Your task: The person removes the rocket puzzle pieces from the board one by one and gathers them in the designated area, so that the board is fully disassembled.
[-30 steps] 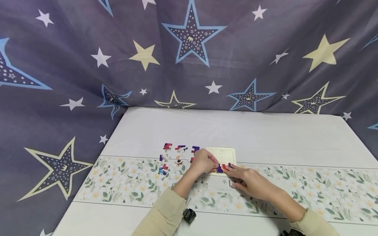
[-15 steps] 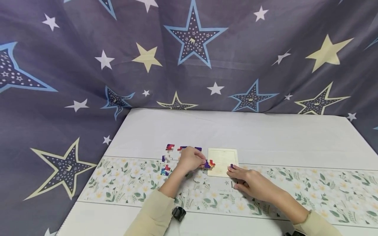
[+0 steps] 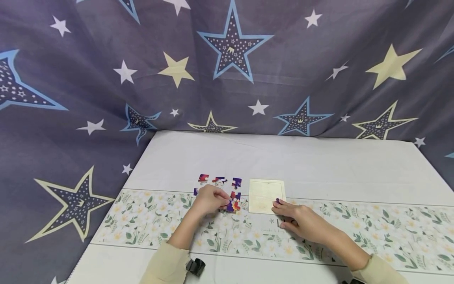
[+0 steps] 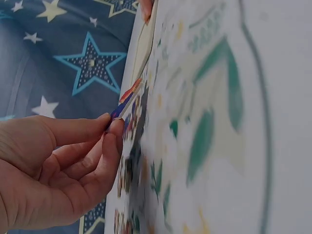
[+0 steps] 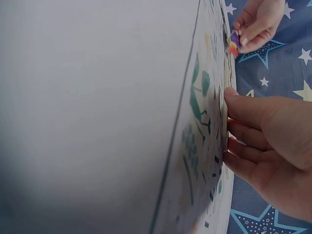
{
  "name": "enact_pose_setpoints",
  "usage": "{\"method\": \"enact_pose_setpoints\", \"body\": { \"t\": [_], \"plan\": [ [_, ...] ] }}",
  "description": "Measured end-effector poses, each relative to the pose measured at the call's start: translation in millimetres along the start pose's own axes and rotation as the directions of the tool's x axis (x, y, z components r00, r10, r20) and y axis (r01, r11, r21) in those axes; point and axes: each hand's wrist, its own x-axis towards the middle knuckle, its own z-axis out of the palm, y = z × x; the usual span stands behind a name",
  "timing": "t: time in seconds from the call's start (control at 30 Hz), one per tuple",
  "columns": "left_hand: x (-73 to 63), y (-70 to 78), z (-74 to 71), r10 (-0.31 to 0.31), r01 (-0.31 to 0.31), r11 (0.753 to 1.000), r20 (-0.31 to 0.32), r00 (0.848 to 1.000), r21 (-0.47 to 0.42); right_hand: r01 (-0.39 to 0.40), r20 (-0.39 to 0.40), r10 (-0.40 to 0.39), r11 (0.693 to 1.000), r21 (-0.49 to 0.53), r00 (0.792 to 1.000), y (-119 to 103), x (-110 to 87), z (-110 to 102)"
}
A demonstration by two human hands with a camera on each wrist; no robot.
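Between thumb and fingers my left hand (image 3: 210,200) pinches a purple and orange jigsaw piece (image 4: 127,100), held tilted just above the table. In the head view that piece is in front of the right column of loose pieces. A pale puzzle board (image 3: 264,195) with a raised border lies to the right. My right hand (image 3: 305,221) rests its extended fingers on the board's near right corner. A bit of purple (image 3: 278,200), apparently another jigsaw piece, shows at those fingertips; the rest of it is covered.
Several loose jigsaw pieces lie left of the board, among them a red one (image 3: 203,178), a white and purple one (image 3: 220,180) and a purple one (image 3: 237,182). My left hand hides some. A floral strip (image 3: 376,225) crosses the white table (image 3: 319,165); a star-patterned cloth (image 3: 283,59) hangs behind.
The left hand has lifted the purple and orange jigsaw piece off the board and carried it left to the loose pieces. The right hand has stayed at the board's corner.
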Motion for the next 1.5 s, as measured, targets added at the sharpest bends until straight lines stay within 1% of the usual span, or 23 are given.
{"method": "enact_pose_setpoints", "body": {
  "t": [0.1,0.23,0.37,0.47,0.53,0.67,0.8,0.9,1.0,1.17,1.33,1.43,1.5],
  "plan": [
    [-5.8,-4.9,-5.9,-0.021,0.021,1.000,-0.015,1.000,0.013,-0.003,0.003,0.003,1.000,0.003,1.000,0,-0.3,0],
    [-9.7,-11.1,-12.4,-0.034,0.035,0.998,-0.037,0.999,0.049,-0.004,0.008,0.004,1.000,-0.001,1.000,0,-0.3,-1],
    [-13.1,-13.2,-16.6,-0.018,0.024,0.995,-0.061,0.998,0.093,-0.003,0.025,0.004,0.999,-0.034,1.000,-1,1.2,-3],
    [-14.8,-12.4,-16.1,0.005,0.007,0.990,-0.082,0.997,0.142,-0.003,0.036,0.005,0.998,-0.064,0.999,-2,2.3,-4],
    [-14.7,-11.5,-15.1,0.009,0.008,0.985,-0.097,0.995,0.171,-0.004,0.038,0.007,0.997,-0.079,0.999,-3,3.1,-5],
    [-14.4,-9.8,-13.8,0.027,0.004,0.970,-0.126,0.992,0.243,0.005,0.026,-0.003,0.995,-0.097,1.000,-3,5.7,-5],
    [-16.6,-7.2,-13.9,0.047,-0.007,0.958,-0.134,0.990,0.287,0.001,0.007,-0.001,0.994,-0.113,1.000,-2,7.7,-5],
    [-18.2,-5.0,-13.9,0.043,0.001,0.954,-0.142,0.989,0.300,-0.004,-0.006,0.003,0.992,-0.128,1.000,-2,8.2,-5],
    [-19.0,-4.1,-14.2,0.053,0.000,0.948,-0.157,0.986,0.319,-0.001,-0.020,-0.002,0.990,-0.138,1.000,-1,8.2,-5],
    [-20.9,-4.7,-14.9,0.059,-0.004,0.949,-0.167,0.984,0.314,0.000,-0.043,-0.007,0.989,-0.146,0.999,-2,8.5,-6],
    [-22.3,-3.3,-16.4,0.071,-0.006,0.943,-0.182,0.981,0.333,-0.010,-0.042,0.004,0.990,-0.144,0.999,-2,9.1,-9],
    [-20.8,-3.9,-17.0,0.046,0.018,0.943,-0.184,0.982,0.333,-0.022,-0.034,0.017,0.990,-0.141,0.999,0,9.9,-11],
    [-19.4,-4.7,-17.2,0.019,0.041,0.945,-0.179,0.984,0.324,-0.030,-0.030,0.026,0.989,-0.146,0.999,3,10.6,-13]
  ]
}}
